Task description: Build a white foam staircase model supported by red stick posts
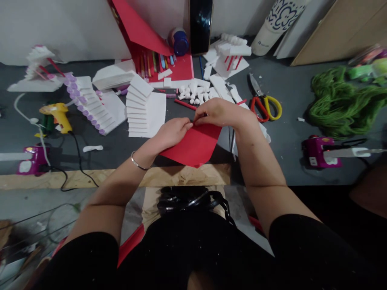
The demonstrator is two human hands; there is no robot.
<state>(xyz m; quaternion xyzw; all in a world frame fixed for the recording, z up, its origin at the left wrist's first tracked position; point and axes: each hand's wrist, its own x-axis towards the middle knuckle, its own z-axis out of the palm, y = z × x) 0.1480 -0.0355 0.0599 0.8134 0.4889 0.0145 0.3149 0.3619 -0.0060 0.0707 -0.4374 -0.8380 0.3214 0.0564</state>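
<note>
Both hands meet at the far edge of a red sheet of paper, which hangs towards me over the table's front edge. My left hand pinches the far left part of that edge, thumb and fingers together. Beside it my right hand has its fingers curled in a pinch at the same edge; the fingertips nearly touch the left ones. Just beyond lie a thin red stick and a pile of small white moulded pieces. White foam steps stand left of the hands.
Red-and-yellow scissors lie right of my right hand. A yellow glue gun with a cord sits at left, near purple-edged foam steps. Green yarn and a purple power socket are at right. A phone leans at the back.
</note>
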